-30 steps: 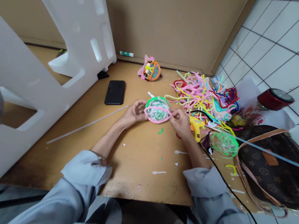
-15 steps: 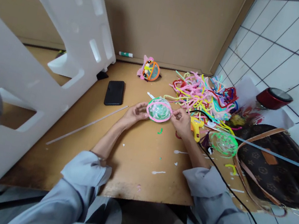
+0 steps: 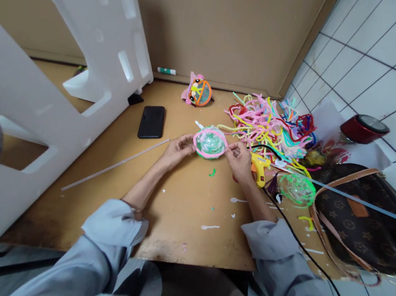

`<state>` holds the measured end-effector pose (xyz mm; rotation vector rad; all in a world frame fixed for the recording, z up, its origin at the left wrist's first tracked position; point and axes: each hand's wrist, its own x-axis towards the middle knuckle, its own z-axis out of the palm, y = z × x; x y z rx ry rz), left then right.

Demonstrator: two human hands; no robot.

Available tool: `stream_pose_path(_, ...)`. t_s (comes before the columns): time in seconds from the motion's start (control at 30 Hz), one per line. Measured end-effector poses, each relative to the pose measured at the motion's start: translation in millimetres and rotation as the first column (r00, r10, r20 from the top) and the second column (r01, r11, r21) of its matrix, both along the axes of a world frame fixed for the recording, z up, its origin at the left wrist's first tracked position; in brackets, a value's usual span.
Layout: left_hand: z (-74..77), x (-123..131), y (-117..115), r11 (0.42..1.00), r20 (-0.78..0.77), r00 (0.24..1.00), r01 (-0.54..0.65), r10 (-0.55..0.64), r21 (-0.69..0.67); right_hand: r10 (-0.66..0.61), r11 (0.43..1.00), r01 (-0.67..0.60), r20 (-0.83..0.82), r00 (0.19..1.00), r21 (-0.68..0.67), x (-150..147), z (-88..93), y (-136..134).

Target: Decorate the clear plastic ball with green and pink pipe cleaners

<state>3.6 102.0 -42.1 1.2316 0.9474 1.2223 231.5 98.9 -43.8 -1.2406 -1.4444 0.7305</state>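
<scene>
Both hands hold a clear plastic dome [image 3: 210, 143] ringed with pink and green pipe cleaner, just above the brown board [image 3: 173, 200]. My left hand [image 3: 177, 150] pinches its left edge with closed fingers. My right hand [image 3: 238, 161] pinches the right edge the same way. Close to the right hand lies a yellow glue gun [image 3: 260, 168], and a second clear dome with a green rim [image 3: 297, 189] sits beyond it.
A tangled pile of coloured pipe cleaners [image 3: 269, 123] lies behind the hands. A finished pink and orange figure [image 3: 198, 91], a black phone [image 3: 152, 121], a long clear stick [image 3: 115, 164] and a white foam frame [image 3: 39, 89] are to the left. A brown handbag [image 3: 364, 223] and red tin [image 3: 363, 129] sit right.
The dome has turned in my hands, so the pink ring now runs round its rim instead of across its front. Both hands stay in the same place.
</scene>
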Motion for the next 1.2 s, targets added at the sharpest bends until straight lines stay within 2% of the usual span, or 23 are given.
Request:
stream_pose_path(0.13, -2.6, 2, 1, 1.0, 0.021, 1.0, -0.023, 0.023, 0.009, 0.007, 1.0, -0.007, -0.018, 1.0, -0.006, -1, -0.2, 1)
stream_pose_path(0.43, -8.6, 4, 3, 0.988, -0.033, 0.995, -0.084, 0.089, 0.128, 0.074, 0.997, -0.075, -0.073, 0.995, -0.019, -5, 4.8, -3)
stream_pose_path(0.53, -7.9, 4, 3, 0.992, 0.014, 0.996, -0.087, 0.086, 0.092, 0.061, 0.998, -0.062, -0.066, 0.996, -0.021, -5, 4.8, -2)
stream_pose_path(0.63, -7.1, 3, 5, 0.997, 0.076, 0.994, -0.079, 0.079, -0.001, 0.034, 0.999, -0.034, -0.056, 0.998, -0.009, -4, 6.3, -3)
stream_pose_path(0.73, -7.7, 1, 7, 0.998, 0.121, 0.991, -0.056, 0.061, -0.042, 0.008, 1.0, -0.008, -0.012, 1.0, 0.029, -3, 10.1, -5)
stream_pose_path(0.87, -10.6, -2, 8, 1.0, 0.099, 0.995, -0.026, 0.027, -0.009, -0.01, 0.994, 0.0, 0.088, 0.996, 0.11, -1, 14.7, -9)
stream_pose_path(1.2, -7.2, -7, 6, 0.999, 0.073, 0.996, 0.043, -0.045, 0.023, 0.068, 0.984, -0.102, 0.224, 0.972, 0.145, 4, 8.6, -9)
